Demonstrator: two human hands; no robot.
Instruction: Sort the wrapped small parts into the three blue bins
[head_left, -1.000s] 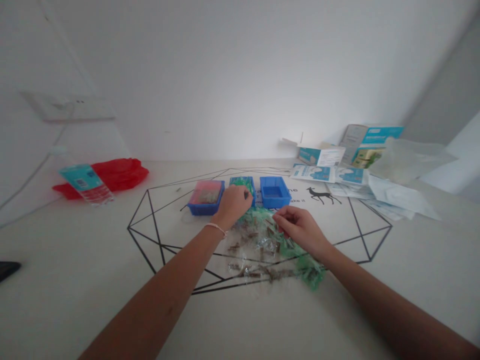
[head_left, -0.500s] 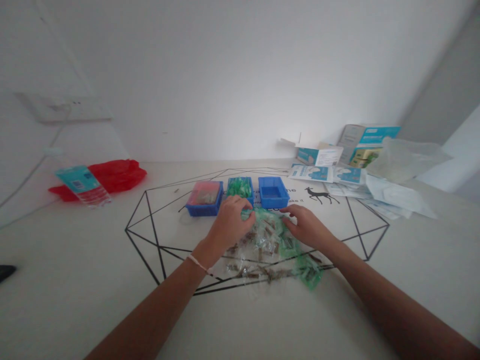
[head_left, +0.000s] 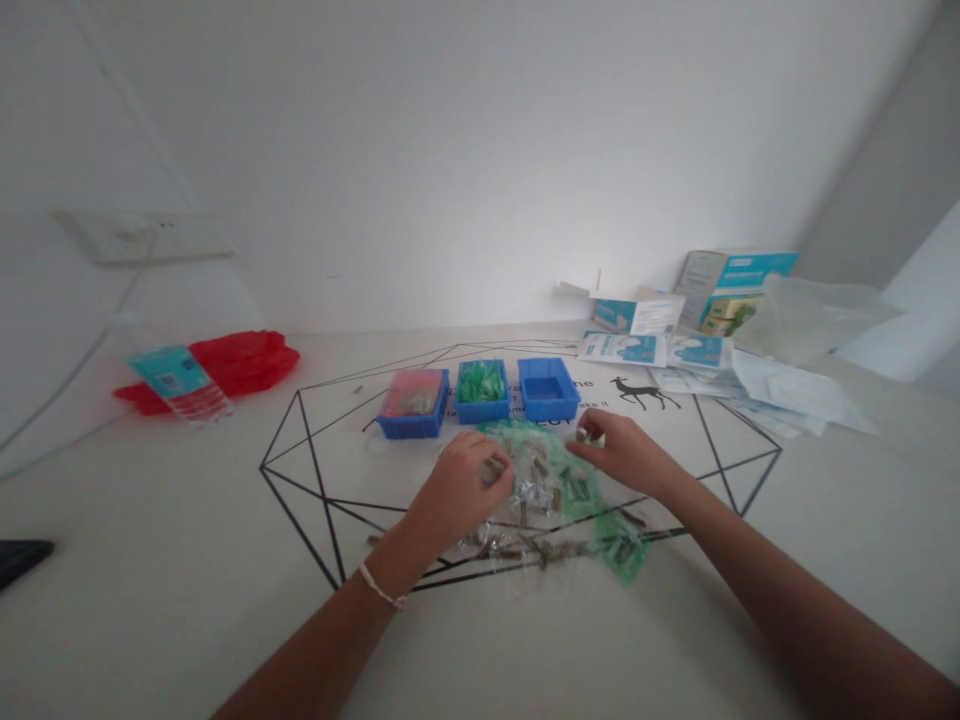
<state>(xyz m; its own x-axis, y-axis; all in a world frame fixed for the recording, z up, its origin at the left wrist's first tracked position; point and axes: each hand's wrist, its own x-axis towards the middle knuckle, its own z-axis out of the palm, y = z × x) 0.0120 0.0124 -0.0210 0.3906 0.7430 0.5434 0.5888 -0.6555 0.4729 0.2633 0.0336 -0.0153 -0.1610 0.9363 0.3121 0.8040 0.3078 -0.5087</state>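
Observation:
Small clear plastic packets (head_left: 534,492) and green packets (head_left: 621,545), with little brownish metal-looking pieces inside, lie heaped on the white table between my hands. My left hand (head_left: 469,480) is over the heap's left side, its fingers closed on what looks like a small clear packet (head_left: 492,471). At the upper right of the heap, my right hand (head_left: 621,450) has thumb and fingers curled together around a small pale, shiny bit that I cannot make out. Behind are three blue bins: one with red packets (head_left: 412,428), one with green packets (head_left: 482,410), and a right one (head_left: 549,407) showing its bottom.
A red plastic bag (head_left: 247,362) and a clear bottle with a blue label (head_left: 176,375) lie at the left. On the right are cardboard boxes (head_left: 739,270), flat white-and-blue packets (head_left: 622,348) and a translucent bag (head_left: 814,315). A dark object (head_left: 22,562) sits at the left edge.
My left hand has drawn back toward me from the top of the heap. My right hand has shifted slightly right, its fingers now curled around something small. The view has shifted slightly.

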